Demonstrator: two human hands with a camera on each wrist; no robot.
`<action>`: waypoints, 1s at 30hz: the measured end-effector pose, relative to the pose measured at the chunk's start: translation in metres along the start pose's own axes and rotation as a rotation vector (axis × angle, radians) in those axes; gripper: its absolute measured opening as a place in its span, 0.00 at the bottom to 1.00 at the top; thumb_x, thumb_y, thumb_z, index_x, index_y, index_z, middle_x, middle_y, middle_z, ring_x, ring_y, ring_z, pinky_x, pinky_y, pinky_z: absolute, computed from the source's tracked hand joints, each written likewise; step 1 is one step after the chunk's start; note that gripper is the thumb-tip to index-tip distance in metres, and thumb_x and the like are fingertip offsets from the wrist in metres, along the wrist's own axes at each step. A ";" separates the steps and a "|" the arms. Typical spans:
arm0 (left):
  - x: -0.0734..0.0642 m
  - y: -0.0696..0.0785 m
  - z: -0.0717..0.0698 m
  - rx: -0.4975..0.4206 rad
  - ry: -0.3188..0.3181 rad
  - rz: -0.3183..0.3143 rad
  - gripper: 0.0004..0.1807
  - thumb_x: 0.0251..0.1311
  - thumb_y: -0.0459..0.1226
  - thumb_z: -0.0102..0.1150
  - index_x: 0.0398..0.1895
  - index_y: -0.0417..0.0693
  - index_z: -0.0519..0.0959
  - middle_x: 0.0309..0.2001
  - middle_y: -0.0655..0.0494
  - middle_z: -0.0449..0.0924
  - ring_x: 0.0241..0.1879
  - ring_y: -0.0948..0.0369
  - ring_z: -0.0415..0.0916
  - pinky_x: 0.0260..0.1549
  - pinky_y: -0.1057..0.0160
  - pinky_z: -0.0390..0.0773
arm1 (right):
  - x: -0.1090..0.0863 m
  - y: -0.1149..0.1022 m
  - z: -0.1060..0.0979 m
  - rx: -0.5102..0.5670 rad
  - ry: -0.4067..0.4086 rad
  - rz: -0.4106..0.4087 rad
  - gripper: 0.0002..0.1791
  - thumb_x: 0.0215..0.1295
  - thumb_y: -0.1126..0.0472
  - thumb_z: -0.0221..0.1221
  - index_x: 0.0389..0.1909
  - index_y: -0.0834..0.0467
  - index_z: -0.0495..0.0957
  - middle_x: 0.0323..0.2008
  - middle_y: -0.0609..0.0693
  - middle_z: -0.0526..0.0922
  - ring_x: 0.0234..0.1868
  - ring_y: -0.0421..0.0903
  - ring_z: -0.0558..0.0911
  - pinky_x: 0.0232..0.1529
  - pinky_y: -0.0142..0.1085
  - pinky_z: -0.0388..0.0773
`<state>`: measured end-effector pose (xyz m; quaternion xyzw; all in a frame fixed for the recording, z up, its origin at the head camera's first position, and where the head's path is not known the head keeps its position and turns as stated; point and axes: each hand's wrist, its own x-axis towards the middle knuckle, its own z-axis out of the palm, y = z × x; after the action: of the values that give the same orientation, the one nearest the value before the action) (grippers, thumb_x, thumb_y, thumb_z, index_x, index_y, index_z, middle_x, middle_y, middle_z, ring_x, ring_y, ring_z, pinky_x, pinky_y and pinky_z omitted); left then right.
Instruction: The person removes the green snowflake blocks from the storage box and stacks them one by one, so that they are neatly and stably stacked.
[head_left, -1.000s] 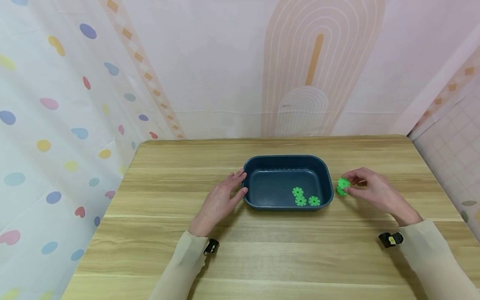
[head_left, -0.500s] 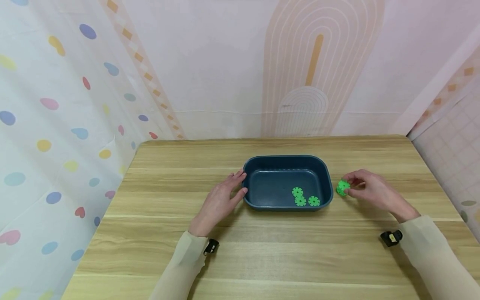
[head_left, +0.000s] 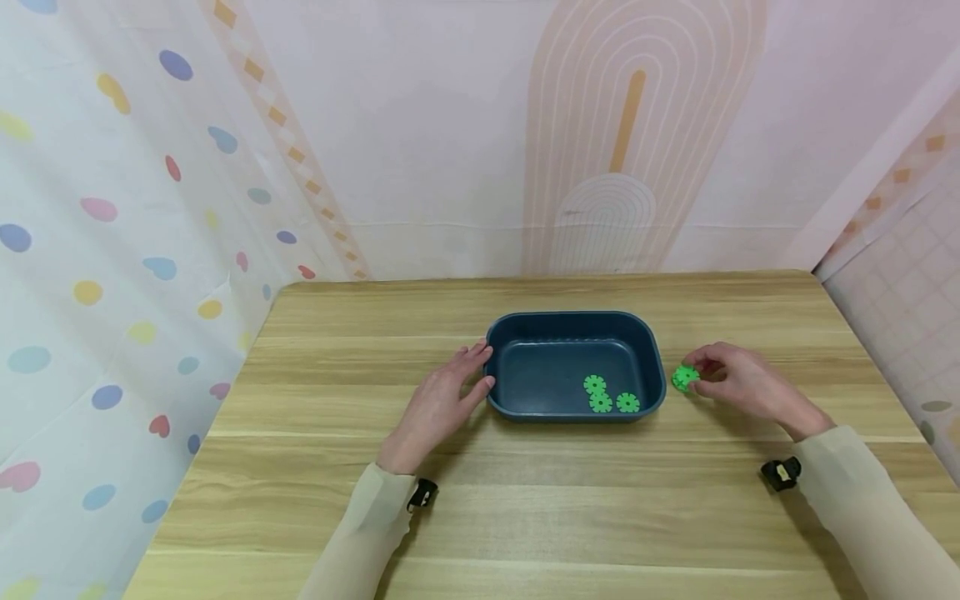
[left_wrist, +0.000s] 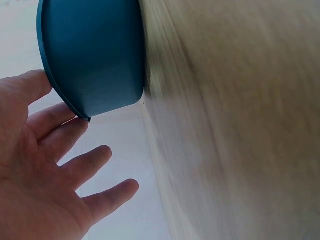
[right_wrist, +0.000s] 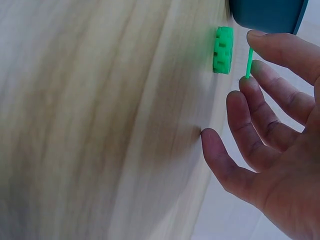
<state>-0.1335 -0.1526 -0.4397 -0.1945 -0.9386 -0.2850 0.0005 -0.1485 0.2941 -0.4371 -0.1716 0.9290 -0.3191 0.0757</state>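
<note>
Between thumb and fingers, my right hand (head_left: 738,382) pinches a thin green notched disc (right_wrist: 249,63). It is held flat, just above a short stack of matching green discs (right_wrist: 223,50) on the table, right of the dark blue tub (head_left: 540,375). In the head view the pinched disc (head_left: 686,377) covers most of that stack. My left hand (head_left: 438,398) touches the tub's left rim, its fingers spread and fairly straight. The left wrist view shows the thumb and fingertips (left_wrist: 79,125) right at the rim of the tub's outer wall (left_wrist: 100,55).
Inside the tub lie 3 green discs, two overlapping (head_left: 596,385) and one apart (head_left: 628,402) near the front right corner. The tub stands on a wood-grain table (head_left: 555,508). A patterned curtain (head_left: 442,142) hangs behind the table's back edge.
My right hand has lowered slightly, bringing the pinched disc down until it overlaps the stack in the head view. My left hand and the tub stay in place.
</note>
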 end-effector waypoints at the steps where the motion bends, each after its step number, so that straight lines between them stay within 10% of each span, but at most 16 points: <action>1: 0.000 0.000 0.000 -0.001 0.001 0.002 0.28 0.78 0.46 0.54 0.76 0.46 0.69 0.78 0.54 0.63 0.77 0.47 0.60 0.70 0.42 0.66 | 0.000 0.000 0.000 -0.002 0.000 0.000 0.16 0.65 0.65 0.70 0.51 0.67 0.82 0.46 0.58 0.84 0.46 0.54 0.83 0.47 0.47 0.83; 30: -0.001 0.001 0.000 -0.004 0.008 0.000 0.29 0.78 0.47 0.54 0.77 0.47 0.69 0.78 0.55 0.63 0.76 0.47 0.60 0.70 0.42 0.66 | 0.006 0.000 0.002 -0.035 -0.049 0.038 0.16 0.65 0.63 0.70 0.50 0.65 0.83 0.45 0.54 0.84 0.44 0.51 0.81 0.46 0.43 0.80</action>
<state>-0.1323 -0.1519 -0.4396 -0.1933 -0.9381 -0.2875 0.0038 -0.1538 0.2912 -0.4389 -0.1629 0.9355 -0.2969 0.1012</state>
